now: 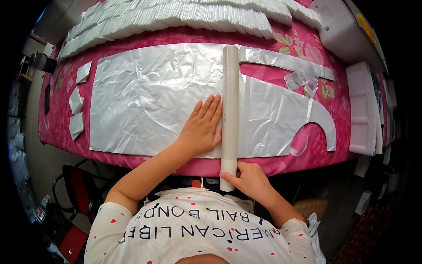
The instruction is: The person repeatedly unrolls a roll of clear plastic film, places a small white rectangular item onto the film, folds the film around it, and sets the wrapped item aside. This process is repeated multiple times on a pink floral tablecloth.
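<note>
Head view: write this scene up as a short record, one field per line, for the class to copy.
Left hand: flat on the silvery sheet, beside the pale tube
Right hand: holding the tube's near end
Under sheet: pink floral cloth
Tube position: across the sheet, near end past the cloth's edge
Left side: three small folded white pieces
Far side: rows of packed white pieces

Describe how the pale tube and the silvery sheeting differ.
Shape: the pale tube is long, narrow and round; the silvery sheeting is broad and flat, with cut-outs toward its right end.
Surface: the pale tube looks smooth and dull, the silvery sheeting shiny and wrinkled.
Pose: the pale tube lies across the silvery sheeting and juts past the near edge of the table; the silvery sheeting stops short of that edge.
</note>
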`<act>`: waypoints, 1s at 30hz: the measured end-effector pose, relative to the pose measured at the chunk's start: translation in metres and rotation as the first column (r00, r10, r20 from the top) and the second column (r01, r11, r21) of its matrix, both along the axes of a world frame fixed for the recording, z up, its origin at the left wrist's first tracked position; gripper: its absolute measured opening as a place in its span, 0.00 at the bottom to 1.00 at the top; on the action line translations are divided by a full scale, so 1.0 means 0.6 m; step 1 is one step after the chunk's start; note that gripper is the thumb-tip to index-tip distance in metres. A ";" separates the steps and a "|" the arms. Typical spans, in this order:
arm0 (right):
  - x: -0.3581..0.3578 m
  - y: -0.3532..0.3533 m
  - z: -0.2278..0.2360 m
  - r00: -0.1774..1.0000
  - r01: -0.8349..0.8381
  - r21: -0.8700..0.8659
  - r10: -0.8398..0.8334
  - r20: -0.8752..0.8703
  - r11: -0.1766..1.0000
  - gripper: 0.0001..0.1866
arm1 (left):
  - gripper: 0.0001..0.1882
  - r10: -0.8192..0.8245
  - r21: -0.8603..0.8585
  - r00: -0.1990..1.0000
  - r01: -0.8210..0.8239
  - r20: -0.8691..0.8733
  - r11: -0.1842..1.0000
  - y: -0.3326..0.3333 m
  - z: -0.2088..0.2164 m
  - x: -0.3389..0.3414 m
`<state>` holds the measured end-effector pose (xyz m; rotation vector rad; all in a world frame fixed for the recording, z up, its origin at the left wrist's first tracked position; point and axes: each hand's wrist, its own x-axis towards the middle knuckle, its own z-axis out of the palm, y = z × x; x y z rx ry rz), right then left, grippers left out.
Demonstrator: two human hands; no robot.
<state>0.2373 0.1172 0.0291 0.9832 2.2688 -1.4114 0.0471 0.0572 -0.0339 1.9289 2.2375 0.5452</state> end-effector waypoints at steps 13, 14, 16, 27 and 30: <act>-0.232 0.250 -0.055 0.771 0.351 -0.655 -0.604 -0.204 0.669 0.20 | 0.35 -0.012 -0.056 0.992 0.006 -0.122 0.998 0.004 -0.001 0.002; -0.246 0.266 -0.078 0.672 0.326 -0.783 -0.712 -0.203 0.531 0.19 | 0.35 -0.015 -0.048 0.993 0.010 -0.116 0.999 0.005 -0.002 0.002; -0.267 0.284 -0.101 0.450 0.216 -0.948 -0.885 -0.117 0.234 0.16 | 0.35 -0.012 -0.040 0.995 0.008 -0.095 0.999 0.006 -0.001 0.001; -0.090 0.583 -0.104 -0.262 0.160 -0.966 -0.935 -0.241 0.204 0.11 | 0.36 0.001 -0.037 0.997 -0.004 -0.079 0.999 0.002 -0.002 0.002; -0.010 0.651 -0.087 -0.395 0.304 -0.922 -0.849 -0.352 0.240 0.16 | 0.36 -0.006 -0.030 0.998 0.004 -0.067 1.000 0.003 -0.004 0.002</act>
